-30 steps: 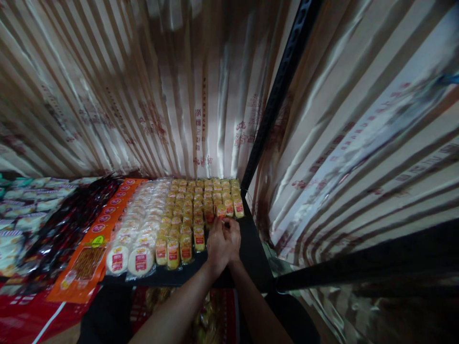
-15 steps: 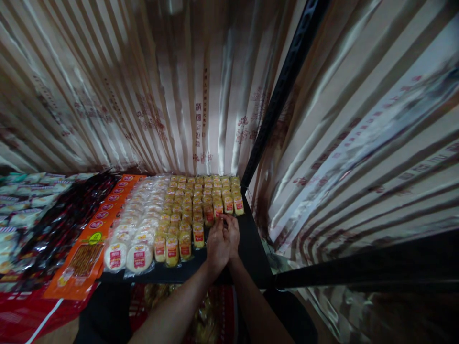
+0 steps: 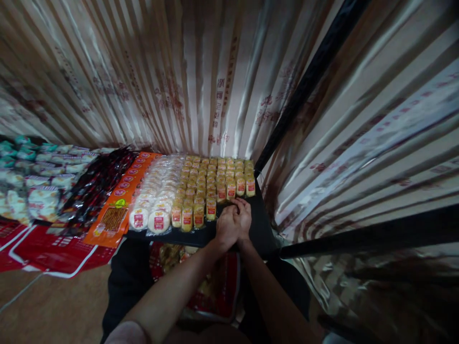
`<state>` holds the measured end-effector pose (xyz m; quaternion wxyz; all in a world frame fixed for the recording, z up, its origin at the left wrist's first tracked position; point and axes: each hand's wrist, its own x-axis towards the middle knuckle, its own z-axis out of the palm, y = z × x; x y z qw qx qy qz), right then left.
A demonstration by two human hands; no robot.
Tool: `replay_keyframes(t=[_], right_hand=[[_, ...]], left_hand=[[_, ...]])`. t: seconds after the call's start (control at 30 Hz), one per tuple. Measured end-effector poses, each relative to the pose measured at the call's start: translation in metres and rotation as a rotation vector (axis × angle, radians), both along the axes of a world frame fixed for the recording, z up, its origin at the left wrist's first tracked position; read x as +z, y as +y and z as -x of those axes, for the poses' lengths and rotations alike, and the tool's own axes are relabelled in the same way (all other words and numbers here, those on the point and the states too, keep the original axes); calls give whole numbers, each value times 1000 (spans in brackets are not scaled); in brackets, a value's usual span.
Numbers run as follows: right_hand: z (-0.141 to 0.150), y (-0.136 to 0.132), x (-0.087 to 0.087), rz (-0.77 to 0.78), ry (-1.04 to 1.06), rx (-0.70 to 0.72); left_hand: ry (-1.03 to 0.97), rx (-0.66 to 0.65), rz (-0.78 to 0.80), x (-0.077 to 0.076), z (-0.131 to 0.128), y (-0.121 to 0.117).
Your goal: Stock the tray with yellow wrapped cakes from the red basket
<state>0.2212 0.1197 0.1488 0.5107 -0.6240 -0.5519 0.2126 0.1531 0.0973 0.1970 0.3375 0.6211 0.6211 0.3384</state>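
Observation:
My left hand [image 3: 227, 224] and my right hand [image 3: 244, 215] are pressed together over the front right part of the black shelf [image 3: 260, 224]. Both have their fingers closed and bent forward; whatever lies between them, if anything, is hidden. Just beyond the fingertips stand rows of small yellow wrapped cakes [image 3: 211, 209] with red labels. These rows reach farther forward on the left than near my hands. Left of them lie rows of round white wrapped cakes [image 3: 159, 222], also red-labelled.
Orange snack packets [image 3: 111, 220], dark red-and-black packets [image 3: 96, 186] and white packets [image 3: 43, 200] continue leftward. Below the shelf, between my legs, sits a red bag [image 3: 229, 286] with yellowish packets. A black post [image 3: 297, 105] and printed pale curtains [image 3: 201, 71] border the shelf.
The view has shifted, showing more floor and more of the left side. My hands stay together and have drawn back slightly from the front yellow cakes.

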Motion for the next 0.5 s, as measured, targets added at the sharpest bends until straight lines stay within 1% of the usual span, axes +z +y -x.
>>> replay_keyframes(t=[0.07, 0.13, 0.2, 0.27, 0.3, 0.33, 0.4, 0.47, 0.5], right_hand=[[2, -15, 3, -13, 22, 9], [5, -34, 6, -25, 47, 35], [8, -57, 6, -41, 70, 69], [14, -82, 4, -57, 86, 116], [17, -96, 2, -59, 86, 133], [20, -109, -2, -52, 75, 182], [29, -133, -13, -20, 52, 256], [40, -150, -27, 99, 6, 299], [47, -155, -35, 174, -17, 328]], left_hand=[[5, -42, -30, 1, 6, -13], [-18, -102, -96, 0, 13, -31], [-67, -162, -163, -2, 22, -53], [-104, -203, -180, -5, 34, -79], [-102, -232, -167, -8, 40, -92], [-89, -252, -159, -12, 47, -104], [-63, -267, -135, -21, 62, -125], [-42, -251, -16, -33, 78, -138], [-14, -241, 84, -40, 85, -141]])
